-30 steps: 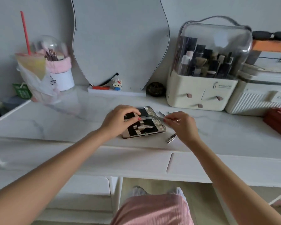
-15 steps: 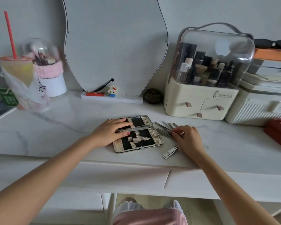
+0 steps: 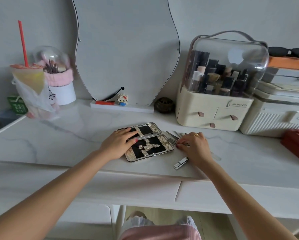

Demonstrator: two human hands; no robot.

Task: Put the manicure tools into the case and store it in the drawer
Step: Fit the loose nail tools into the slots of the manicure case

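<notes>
An open manicure case (image 3: 150, 149) with black lining and gold textured straps lies flat on the white marble vanity top (image 3: 67, 146). My left hand (image 3: 118, 144) rests flat on its left side, fingers straight across the hinge. Right of the case lies a fan of thin metal tools (image 3: 173, 136). My right hand (image 3: 193, 147) sits over them, fingertips pinching one thin tool. A silver nail clipper (image 3: 181, 163) lies alone near the front edge. A closed drawer front (image 3: 231, 196) runs below the top.
A wavy mirror (image 3: 126, 49) stands at the back with a small figurine (image 3: 122, 99). A cosmetics organiser (image 3: 219, 87) and white boxes (image 3: 280, 115) fill the right; a red case (image 3: 297, 146) at far right. A drink cup (image 3: 28, 80) and brush holder (image 3: 58, 80) stand left.
My right hand came down from above the case to the tool pile and now pinches a tool. My left hand flattened onto the case. The camera tilted, shifting the scene lower in view.
</notes>
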